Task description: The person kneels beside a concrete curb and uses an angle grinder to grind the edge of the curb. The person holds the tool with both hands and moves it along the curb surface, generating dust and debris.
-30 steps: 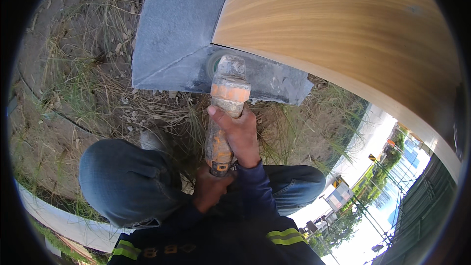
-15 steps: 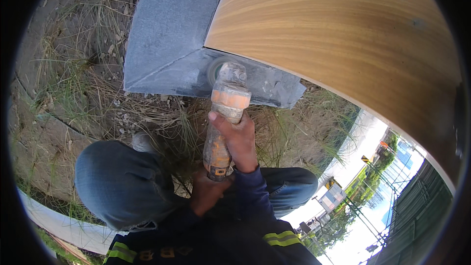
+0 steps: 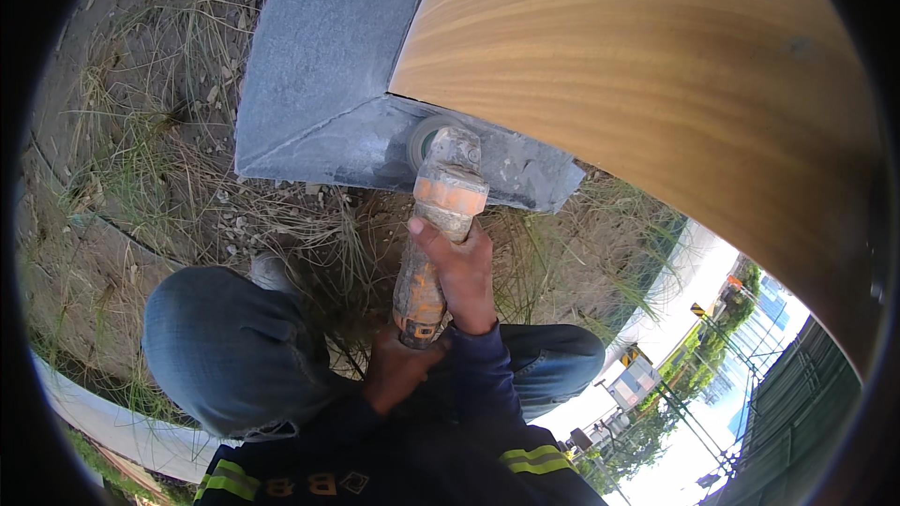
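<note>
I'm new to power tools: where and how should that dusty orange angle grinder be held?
Grip the dusty orange angle grinder along its long slim body, from the rear, away from the disc against the grey stone slab. The right hand wraps the middle from the right side; the left hand takes the tail end. Its narrow barrel suits a two-handed wrap.

Dark navy sleeves, yellow reflective bands; blue jeans; bare hands.

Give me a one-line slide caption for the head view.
Both hands, left hand and right hand, grip an angle grinder against a grey stone block.
</note>
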A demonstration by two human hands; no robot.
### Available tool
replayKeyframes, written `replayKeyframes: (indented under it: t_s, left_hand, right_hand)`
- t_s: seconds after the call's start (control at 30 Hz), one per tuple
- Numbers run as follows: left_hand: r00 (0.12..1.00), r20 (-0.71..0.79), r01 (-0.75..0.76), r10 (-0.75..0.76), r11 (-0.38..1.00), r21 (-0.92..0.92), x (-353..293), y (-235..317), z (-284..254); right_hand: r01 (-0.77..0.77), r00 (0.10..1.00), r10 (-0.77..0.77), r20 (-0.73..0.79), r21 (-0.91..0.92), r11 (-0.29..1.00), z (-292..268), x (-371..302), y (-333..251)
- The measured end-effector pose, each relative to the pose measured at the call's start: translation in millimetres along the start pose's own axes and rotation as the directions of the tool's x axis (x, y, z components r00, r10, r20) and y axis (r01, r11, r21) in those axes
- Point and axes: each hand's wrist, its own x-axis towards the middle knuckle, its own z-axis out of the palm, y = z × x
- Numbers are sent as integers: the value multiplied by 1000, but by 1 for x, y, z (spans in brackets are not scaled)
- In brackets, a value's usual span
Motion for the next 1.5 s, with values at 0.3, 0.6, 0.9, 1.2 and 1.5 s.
replayKeyframes:
  t_s: [0.3,0.6,0.9,1.2,1.5]
  left_hand:
    - [998,-38,-47,45,997,-66,0,-8,-5]
    - [999,34,-25,26,999,-35,0,-8,-5]
    - [998,-4,-60,60,998,-9,3,-9,-4]
    - [991,-56,-127,121,985,-115,4,-18,-10]
    - [997,-72,-37,37,999,-11,2,-18,-12]
  right_hand:
    - [124,992,-123,35,-33,992,14,4,-1]
    - [85,996,-85,0,2,996,9,2,6]
    - [22,1000,-22,-13,-5,1000,3,-1,3]
    - [69,997,-68,25,-40,997,19,0,-2]
    - [45,998,-45,45,2,999,21,-2,1]
